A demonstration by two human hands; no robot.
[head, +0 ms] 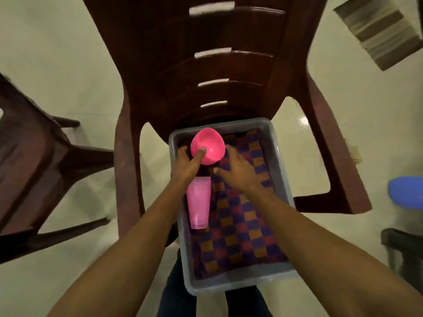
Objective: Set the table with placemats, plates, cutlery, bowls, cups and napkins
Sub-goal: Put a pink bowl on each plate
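Note:
A grey plastic tub (283,179) rests on the seat of a brown plastic chair (206,65). Inside it lies a checked cloth (240,225) in blue, orange and red. My left hand (186,162) grips a stack of pink bowls (209,145) tilted on its side at the tub's far left corner, thumb on the outer wall. A pink cup (198,202) lies on its side along the tub's left wall, just under my left wrist. My right hand (238,168) hovers over the cloth to the right of the bowls, fingers spread, holding nothing.
A second brown chair (34,168) stands at the left. A striped mat (380,30) lies on the pale tiled floor at the top right. Something blue (405,193) and a dark object (402,255) sit at the right edge. My legs show below the tub.

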